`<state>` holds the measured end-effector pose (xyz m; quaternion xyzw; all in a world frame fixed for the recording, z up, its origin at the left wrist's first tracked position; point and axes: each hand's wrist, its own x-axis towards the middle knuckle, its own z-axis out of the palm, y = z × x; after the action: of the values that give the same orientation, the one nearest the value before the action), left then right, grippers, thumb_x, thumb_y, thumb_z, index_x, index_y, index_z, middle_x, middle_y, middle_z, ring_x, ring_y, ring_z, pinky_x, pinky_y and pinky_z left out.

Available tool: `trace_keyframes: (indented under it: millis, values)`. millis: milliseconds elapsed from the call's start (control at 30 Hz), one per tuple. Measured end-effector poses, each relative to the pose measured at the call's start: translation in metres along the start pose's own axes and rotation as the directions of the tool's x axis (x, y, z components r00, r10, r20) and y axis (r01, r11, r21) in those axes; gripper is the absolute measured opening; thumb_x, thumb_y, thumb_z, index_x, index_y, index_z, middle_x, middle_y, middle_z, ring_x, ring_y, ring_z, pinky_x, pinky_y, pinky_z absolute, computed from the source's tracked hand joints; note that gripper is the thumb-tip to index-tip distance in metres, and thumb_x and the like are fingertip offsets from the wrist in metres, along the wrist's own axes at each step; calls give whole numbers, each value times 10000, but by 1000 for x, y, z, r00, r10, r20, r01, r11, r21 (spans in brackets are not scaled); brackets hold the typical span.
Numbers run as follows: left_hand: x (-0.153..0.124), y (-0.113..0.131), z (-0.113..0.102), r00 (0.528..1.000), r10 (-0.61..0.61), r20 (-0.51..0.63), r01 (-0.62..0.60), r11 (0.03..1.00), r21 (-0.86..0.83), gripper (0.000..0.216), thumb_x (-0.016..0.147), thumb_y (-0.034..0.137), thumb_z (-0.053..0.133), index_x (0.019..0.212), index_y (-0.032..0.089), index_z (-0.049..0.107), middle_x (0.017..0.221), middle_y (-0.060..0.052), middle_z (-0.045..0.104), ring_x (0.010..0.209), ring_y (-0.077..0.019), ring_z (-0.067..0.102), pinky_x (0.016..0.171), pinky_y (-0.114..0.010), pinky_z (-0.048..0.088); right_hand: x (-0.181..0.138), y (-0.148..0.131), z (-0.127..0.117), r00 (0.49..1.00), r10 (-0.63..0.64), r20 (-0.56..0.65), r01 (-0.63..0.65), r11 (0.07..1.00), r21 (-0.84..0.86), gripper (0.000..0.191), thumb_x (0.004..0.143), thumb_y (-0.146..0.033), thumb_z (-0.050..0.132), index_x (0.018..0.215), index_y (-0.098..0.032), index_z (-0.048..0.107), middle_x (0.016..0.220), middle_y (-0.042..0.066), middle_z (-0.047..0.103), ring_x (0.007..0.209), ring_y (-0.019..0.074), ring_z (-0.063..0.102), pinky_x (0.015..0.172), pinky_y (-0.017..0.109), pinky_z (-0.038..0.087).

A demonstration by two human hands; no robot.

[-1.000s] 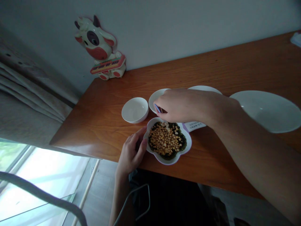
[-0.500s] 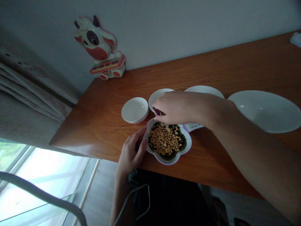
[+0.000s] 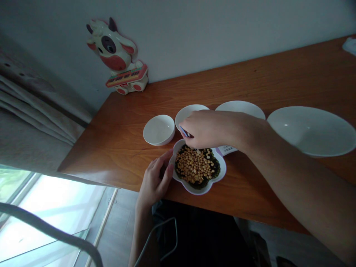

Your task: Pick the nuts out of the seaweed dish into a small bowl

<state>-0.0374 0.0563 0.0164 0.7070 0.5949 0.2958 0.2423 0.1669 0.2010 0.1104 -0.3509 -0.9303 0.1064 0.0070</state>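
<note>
A white, flower-shaped bowl (image 3: 219,177) with a lilac edge stands near the table's front edge. Inside lie many yellow split beans (image 3: 194,163) over a dark green layer. My left hand (image 3: 155,178) grips the bowl's left side, thumb against the rim. Above the bowl's far edge, my right hand (image 3: 201,129) is closed round a slim utensil with a purple-blue end (image 3: 183,131). That hand covers most of the utensil, so its kind is unclear. Behind it, a small white bowl (image 3: 182,115) and a larger one (image 3: 240,105) are partly hidden by my hand and forearm.
Another small white bowl (image 3: 159,129) stands left, and a large white dish (image 3: 311,129) right. A printed white label (image 3: 228,150) shows below my right wrist. A cow toy with a keyboard (image 3: 119,59) sits against the wall. The wooden table (image 3: 111,148) ends beside a curtain (image 3: 33,118).
My right hand has shifted and turned slightly, and more of the utensil's purple-blue end shows. My left hand and the flower-shaped bowl have stayed in place.
</note>
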Motion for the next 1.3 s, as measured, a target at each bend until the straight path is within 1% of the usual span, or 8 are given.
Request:
trace_keyframes:
  millis: [233,433,600,700,800,933,1033,1300]
  values:
    - [0,-1,0,1000,0,-1,0,1000,13,469,1060,385,484,1488,194,506,1220,-111,728,1043,-236,698,936,-387,536,-1,-1,-2,1000,-16,2,16,1000,-1,68,791,-201,673,733,-220,705,693,72,706,572,203,598,501,340,323]
    - [0,-1,0,1000,14,-2,-14,1000,12,472,1061,373,485,1501,204,496,1318,-124,698,1136,-252,679,956,-392,531,-1,-2,-2,998,-56,-41,57,998,4,80,785,-174,680,721,-205,716,705,83,712,578,198,599,519,342,316]
    - [0,-1,0,1000,-6,0,6,1000,10,457,1058,374,486,1482,206,510,1311,-115,704,1129,-253,687,992,-404,526,0,2,-3,989,-96,-110,98,995,12,88,821,-217,659,823,-214,746,827,78,756,675,203,647,580,337,354]
    - [0,-1,0,1000,-1,-1,1,1000,6,453,1058,374,489,1481,212,509,1318,-113,698,1134,-254,679,979,-394,524,-2,5,-11,980,-125,-157,130,991,20,121,855,-229,630,889,-213,745,845,57,759,730,195,660,635,327,374]
    - [-1,-2,0,1000,-4,3,4,1000,2,450,1061,373,486,1482,216,505,1286,-108,707,1090,-247,685,958,-381,525,-9,8,-26,964,-89,-249,95,995,13,159,876,-240,609,968,-234,738,819,25,748,734,181,655,664,320,393]
    - [-2,-2,0,1000,-14,5,14,1000,4,458,1062,376,483,1486,207,503,1296,-114,704,1094,-253,686,978,-385,518,-20,14,-44,915,50,-400,-51,999,8,196,887,-240,605,1042,-263,723,827,-10,732,728,170,645,686,311,439]
    - [-2,-1,0,1000,-11,-1,11,1000,2,450,1062,375,485,1480,211,510,1338,-116,690,1147,-259,675,984,-380,520,-21,20,-45,892,109,-438,-112,994,18,185,912,-270,580,1039,-281,714,830,-10,725,812,195,674,739,314,464]
    - [-1,2,-1,1000,16,-20,-15,999,35,423,1056,357,495,1454,218,537,1338,-114,697,1187,-274,673,1017,-409,529,-14,31,-33,882,34,-470,-42,999,-6,202,906,-258,548,1006,-209,717,776,23,713,660,169,626,637,309,368]
